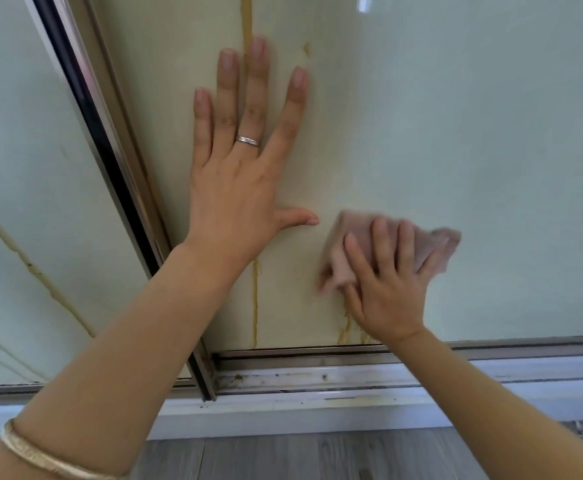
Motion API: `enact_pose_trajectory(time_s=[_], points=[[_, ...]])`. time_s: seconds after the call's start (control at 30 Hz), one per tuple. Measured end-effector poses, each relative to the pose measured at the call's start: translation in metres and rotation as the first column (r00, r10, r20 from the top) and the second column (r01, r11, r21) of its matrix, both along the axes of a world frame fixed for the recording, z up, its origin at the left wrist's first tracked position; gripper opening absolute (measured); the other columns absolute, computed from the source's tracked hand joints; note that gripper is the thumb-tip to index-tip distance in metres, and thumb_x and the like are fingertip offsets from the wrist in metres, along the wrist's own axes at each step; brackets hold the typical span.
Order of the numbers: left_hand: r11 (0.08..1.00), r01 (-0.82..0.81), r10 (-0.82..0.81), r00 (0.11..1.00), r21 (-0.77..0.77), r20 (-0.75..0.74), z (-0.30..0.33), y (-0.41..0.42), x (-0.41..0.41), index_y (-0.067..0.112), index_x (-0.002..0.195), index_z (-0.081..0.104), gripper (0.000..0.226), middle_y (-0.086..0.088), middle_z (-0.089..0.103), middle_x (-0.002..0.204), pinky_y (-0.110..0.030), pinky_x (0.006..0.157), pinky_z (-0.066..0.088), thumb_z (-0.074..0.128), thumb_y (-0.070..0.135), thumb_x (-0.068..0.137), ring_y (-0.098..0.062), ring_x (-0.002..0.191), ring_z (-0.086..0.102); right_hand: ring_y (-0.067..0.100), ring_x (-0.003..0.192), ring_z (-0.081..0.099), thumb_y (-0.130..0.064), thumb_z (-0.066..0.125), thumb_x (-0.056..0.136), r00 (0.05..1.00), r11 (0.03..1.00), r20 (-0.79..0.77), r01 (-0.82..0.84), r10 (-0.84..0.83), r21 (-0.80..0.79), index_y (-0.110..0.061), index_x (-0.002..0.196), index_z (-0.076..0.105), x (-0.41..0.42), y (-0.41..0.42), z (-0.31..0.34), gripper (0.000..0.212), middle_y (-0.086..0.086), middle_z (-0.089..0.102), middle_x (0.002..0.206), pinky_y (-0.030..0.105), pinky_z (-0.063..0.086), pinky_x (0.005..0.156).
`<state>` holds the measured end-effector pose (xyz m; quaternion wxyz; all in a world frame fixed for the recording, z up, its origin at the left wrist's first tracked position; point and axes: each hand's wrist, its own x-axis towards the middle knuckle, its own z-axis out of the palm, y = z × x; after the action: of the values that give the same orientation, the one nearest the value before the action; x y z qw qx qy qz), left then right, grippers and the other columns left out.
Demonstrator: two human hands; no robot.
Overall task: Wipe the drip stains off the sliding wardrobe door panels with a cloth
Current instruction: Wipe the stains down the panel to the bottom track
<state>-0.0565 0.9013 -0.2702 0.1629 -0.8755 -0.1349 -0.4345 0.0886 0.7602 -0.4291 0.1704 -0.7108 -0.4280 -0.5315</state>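
Note:
My left hand (239,174) lies flat on the pale right door panel (473,133), fingers spread and straight, covering part of a long brown drip stain (255,306) that runs from the top down to the bottom rail. My right hand (387,285) presses a pink cloth (359,244) against the same panel, low and to the right of the left hand; the cloth is blurred. Short brown drips (347,332) show just below the right hand. A small blob of stain (306,48) sits high on the panel. The left door panel (23,150) carries thin slanting drip lines (23,261).
A dark metal door frame (110,161) runs diagonally between the two panels. Below lies the white bottom track (300,379), spotted with dirt, then a white skirting strip (283,417) and grey wood floor (283,455).

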Motion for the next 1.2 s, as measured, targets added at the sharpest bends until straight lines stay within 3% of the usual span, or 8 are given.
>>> enact_pose_trajectory(time_s=[0.13, 0.27, 0.33, 0.53, 0.77, 0.97, 1.13, 1.2], points=[[1.0, 0.004, -0.004, 1.0, -0.004, -0.001, 0.0, -0.001, 0.0, 0.014, 0.149, 0.01, 0.133, -0.027, 0.012, 0.152, -0.045, 0.111, -0.003, 0.073, 0.069, 0.045, -0.045, 0.138, 0.008, 0.023, 0.149, -0.005, -0.051, 0.026, 0.1, 0.999, 0.995, 0.046, -0.001, 0.005, -0.1, -0.032, 0.155, 0.006, 0.006, -0.018, 0.006, 0.061, -0.004, -0.006, 0.163, 0.072, 0.019, 0.1], [1.0, 0.014, -0.014, 1.0, 0.0, 0.027, -0.001, 0.003, 0.001, 0.013, 0.148, 0.012, 0.127, -0.028, 0.013, 0.151, -0.042, 0.113, -0.006, 0.066, 0.073, 0.051, -0.044, 0.138, 0.008, 0.021, 0.148, -0.01, -0.05, 0.021, 0.1, 0.998, 0.984, 0.031, 0.048, -0.054, 0.174, -0.03, 0.155, 0.005, 0.005, 0.014, 0.072, 0.06, 0.009, 0.01, 0.159, 0.066, -0.002, 0.11], [1.0, 0.019, -0.019, 0.999, 0.005, 0.027, 0.0, 0.002, 0.002, 0.013, 0.148, 0.012, 0.126, -0.028, 0.014, 0.151, -0.042, 0.113, -0.006, 0.063, 0.075, 0.051, -0.044, 0.138, 0.008, 0.022, 0.148, -0.01, -0.05, 0.018, 0.1, 0.996, 0.973, 0.024, 0.077, -0.084, 0.216, -0.029, 0.155, 0.005, 0.001, 0.023, 0.066, 0.06, 0.005, 0.0, 0.163, 0.063, -0.006, 0.112], [1.0, 0.002, -0.002, 1.0, -0.002, 0.005, 0.0, 0.0, 0.0, 0.014, 0.149, 0.01, 0.133, -0.026, 0.011, 0.152, -0.045, 0.111, -0.004, 0.074, 0.067, 0.046, -0.045, 0.139, 0.007, 0.026, 0.149, -0.006, -0.049, 0.022, 0.102, 1.0, 0.997, -0.011, -0.006, 0.005, -0.083, -0.031, 0.155, 0.004, -0.005, -0.017, -0.019, 0.058, -0.002, -0.009, 0.162, 0.072, 0.023, 0.096], [1.0, -0.007, 0.007, 1.0, -0.004, -0.007, -0.004, 0.0, -0.001, 0.01, 0.149, 0.01, 0.125, -0.034, 0.012, 0.149, -0.052, 0.112, 0.002, 0.07, 0.068, 0.055, -0.052, 0.136, 0.01, 0.024, 0.148, -0.014, -0.05, 0.018, 0.1, 0.999, 0.997, 0.03, 0.033, -0.036, 0.076, -0.029, 0.155, 0.0, 0.003, 0.012, 0.024, 0.062, -0.002, -0.017, 0.161, 0.067, -0.007, 0.109], [0.999, 0.027, -0.024, 0.994, 0.025, -0.108, -0.071, -0.009, -0.002, 0.013, 0.148, 0.014, 0.129, -0.029, 0.011, 0.15, -0.048, 0.113, -0.003, 0.078, 0.061, 0.047, -0.046, 0.135, 0.006, 0.027, 0.149, -0.011, -0.047, 0.018, 0.103, 0.996, 0.998, -0.093, 0.006, -0.011, -0.055, -0.028, 0.155, 0.0, -0.008, -0.009, -0.076, 0.059, 0.001, -0.013, 0.162, 0.069, 0.018, 0.101], [0.998, 0.031, -0.026, 0.993, 0.045, -0.115, -0.086, -0.001, 0.0, 0.016, 0.149, 0.014, 0.128, -0.021, 0.012, 0.151, -0.042, 0.114, -0.008, 0.078, 0.058, 0.047, -0.04, 0.136, 0.003, 0.027, 0.148, -0.011, -0.046, 0.023, 0.102, 0.992, 0.999, -0.127, -0.024, 0.02, -0.029, -0.028, 0.155, 0.001, -0.016, -0.01, -0.073, 0.06, 0.0, -0.014, 0.162, 0.07, 0.014, 0.103], [0.998, 0.022, -0.016, 0.996, 0.061, -0.092, -0.086, -0.001, 0.001, 0.017, 0.149, 0.015, 0.125, -0.021, 0.014, 0.15, -0.042, 0.114, -0.006, 0.075, 0.062, 0.049, -0.04, 0.136, 0.005, 0.026, 0.148, -0.012, -0.046, 0.027, 0.1, 0.994, 0.999, -0.104, -0.011, 0.016, 0.042, -0.028, 0.155, 0.003, -0.015, 0.005, -0.048, 0.063, -0.001, -0.015, 0.161, 0.068, 0.002, 0.109]])
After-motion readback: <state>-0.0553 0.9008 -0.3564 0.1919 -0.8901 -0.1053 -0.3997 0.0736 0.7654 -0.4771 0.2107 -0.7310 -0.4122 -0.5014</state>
